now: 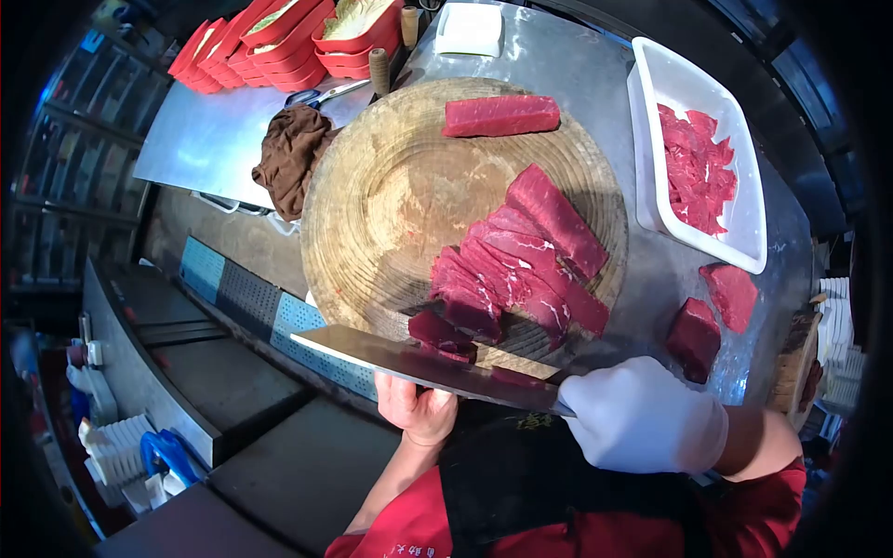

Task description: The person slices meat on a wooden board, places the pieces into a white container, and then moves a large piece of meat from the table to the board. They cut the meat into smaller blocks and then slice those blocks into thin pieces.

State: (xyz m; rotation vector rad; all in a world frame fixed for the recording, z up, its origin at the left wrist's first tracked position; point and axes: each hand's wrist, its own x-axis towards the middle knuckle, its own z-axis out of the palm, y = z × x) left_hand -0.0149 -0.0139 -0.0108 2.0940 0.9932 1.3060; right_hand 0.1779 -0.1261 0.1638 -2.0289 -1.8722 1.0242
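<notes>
A white glove covers my right hand [642, 416], which is closed around the handle of a cleaver [409, 363]. The broad blade reaches left across the near edge of a round wooden chopping block [372, 214]. Bare and close below the blade is my left hand [419, 409]; the blade hides most of its fingers, so its grip cannot be made out. Just beyond the blade lies a small dark red piece of meat [439, 335]. Overlapping slices of raw red meat [512, 265] spread over the block's right half. A long meat strip [502, 115] rests at its far side.
At the right, a white tub [656, 191] holds sliced meat [696, 167]. Two meat chunks [695, 339] lie on the metal table [595, 70]. A brown cloth [293, 158], scissors [339, 91] and stacked red trays [279, 42] are at the far left. A white container [470, 30] stands behind the block.
</notes>
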